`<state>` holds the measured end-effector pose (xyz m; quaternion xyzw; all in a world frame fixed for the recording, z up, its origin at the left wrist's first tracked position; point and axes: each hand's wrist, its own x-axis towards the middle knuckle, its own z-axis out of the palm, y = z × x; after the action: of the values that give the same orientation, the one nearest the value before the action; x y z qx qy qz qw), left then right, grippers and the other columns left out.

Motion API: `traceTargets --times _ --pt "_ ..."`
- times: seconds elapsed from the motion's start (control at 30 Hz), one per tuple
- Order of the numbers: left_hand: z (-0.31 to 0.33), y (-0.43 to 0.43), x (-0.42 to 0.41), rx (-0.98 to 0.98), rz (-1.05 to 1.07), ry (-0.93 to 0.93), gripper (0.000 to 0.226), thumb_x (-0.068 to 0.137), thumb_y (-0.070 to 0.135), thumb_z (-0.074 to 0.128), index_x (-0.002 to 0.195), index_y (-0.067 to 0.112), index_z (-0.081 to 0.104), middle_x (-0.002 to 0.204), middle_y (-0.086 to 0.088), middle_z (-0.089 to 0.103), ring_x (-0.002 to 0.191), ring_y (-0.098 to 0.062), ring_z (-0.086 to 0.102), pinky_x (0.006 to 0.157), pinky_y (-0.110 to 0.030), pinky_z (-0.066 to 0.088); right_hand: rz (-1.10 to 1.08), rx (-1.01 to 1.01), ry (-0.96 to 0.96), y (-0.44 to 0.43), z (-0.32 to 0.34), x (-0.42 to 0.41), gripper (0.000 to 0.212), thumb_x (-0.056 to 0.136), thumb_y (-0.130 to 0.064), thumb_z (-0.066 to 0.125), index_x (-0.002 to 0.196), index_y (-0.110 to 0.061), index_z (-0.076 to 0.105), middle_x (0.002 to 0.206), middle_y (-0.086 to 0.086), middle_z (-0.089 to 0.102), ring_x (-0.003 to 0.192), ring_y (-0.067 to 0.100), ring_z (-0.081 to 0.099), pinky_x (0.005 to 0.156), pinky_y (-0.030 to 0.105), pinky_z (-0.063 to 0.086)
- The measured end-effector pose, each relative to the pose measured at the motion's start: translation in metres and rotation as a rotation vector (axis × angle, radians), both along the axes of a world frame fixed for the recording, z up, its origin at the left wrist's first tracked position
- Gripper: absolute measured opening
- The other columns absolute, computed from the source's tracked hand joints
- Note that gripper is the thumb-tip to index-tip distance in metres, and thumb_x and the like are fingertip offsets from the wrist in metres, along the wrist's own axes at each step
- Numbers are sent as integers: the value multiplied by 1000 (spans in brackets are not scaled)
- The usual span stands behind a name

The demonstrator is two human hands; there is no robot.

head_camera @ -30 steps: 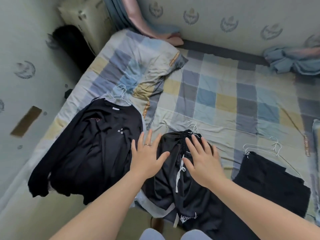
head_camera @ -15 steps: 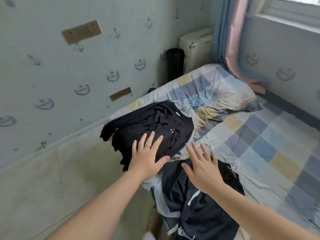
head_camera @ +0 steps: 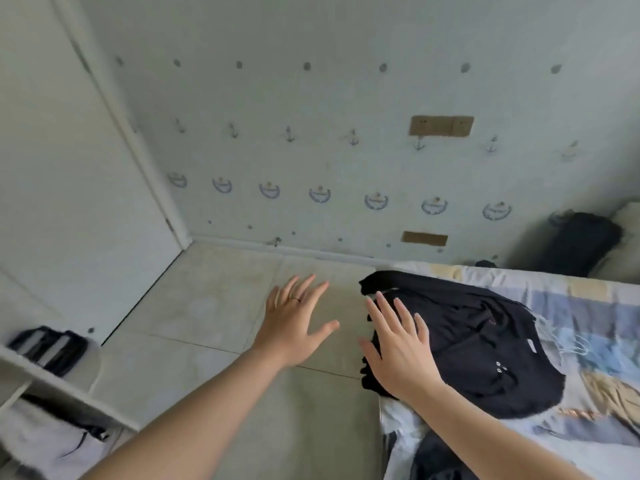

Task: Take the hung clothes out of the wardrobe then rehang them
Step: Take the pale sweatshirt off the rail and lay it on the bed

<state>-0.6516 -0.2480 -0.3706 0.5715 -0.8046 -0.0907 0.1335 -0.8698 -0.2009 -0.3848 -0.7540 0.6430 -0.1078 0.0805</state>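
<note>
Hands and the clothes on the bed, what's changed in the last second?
Both hands left the black shorts and swung left with the view: the left hand is now over the floor, the right hand in front of the black shirt. Nothing was grasped. Both hands stay open and empty; the shirt still lies on the bed.

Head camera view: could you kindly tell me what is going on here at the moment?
A person is holding both hands out with fingers spread, gripping nothing. The left hand hovers over the tiled floor. The right hand is above the near edge of a black top, which lies on the checked bed sheet with what looks like a white hanger at its collar. Whether the right hand touches the top cannot be told. Nothing is being rehung yet.
</note>
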Motion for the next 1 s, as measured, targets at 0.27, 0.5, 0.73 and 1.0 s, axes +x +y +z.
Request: traceTargets --times 0.27,0.5,0.73,1.0 --pt "43 65 231 -209 397 99 72 88 69 28 151 34 30 162 12 22 151 -12 2 121 -43 4 468 -154 -46 -31 48 215 66 100 -57 24 155 -36 -4 163 -12 -7 151 21 -6 120 46 -3" --pt "106 139 417 -433 684 59 66 91 65 31 147 32 39 158 11 30 149 -16 13 119 -43 16 775 -351 -76 -19 109 417 64 98 -60 16 156 -32 12 163 -7 12 150 26 13 120 50 13" --pt "197 203 557 -679 850 -30 58 93 59 36 143 29 46 155 11 36 147 -15 21 115 -33 14 1008 -594 -157 1 207 585 60 100 -55 23 154 -29 24 160 -6 25 146 25 27 115 51 27" --pt "309 236 679 -781 966 -259 60 94 63 30 146 34 38 157 11 31 147 -14 18 118 -40 19 1153 -910 -301 0 347 718 56 97 -48 35 148 -25 37 152 -7 39 137 21 39 107 40 31"
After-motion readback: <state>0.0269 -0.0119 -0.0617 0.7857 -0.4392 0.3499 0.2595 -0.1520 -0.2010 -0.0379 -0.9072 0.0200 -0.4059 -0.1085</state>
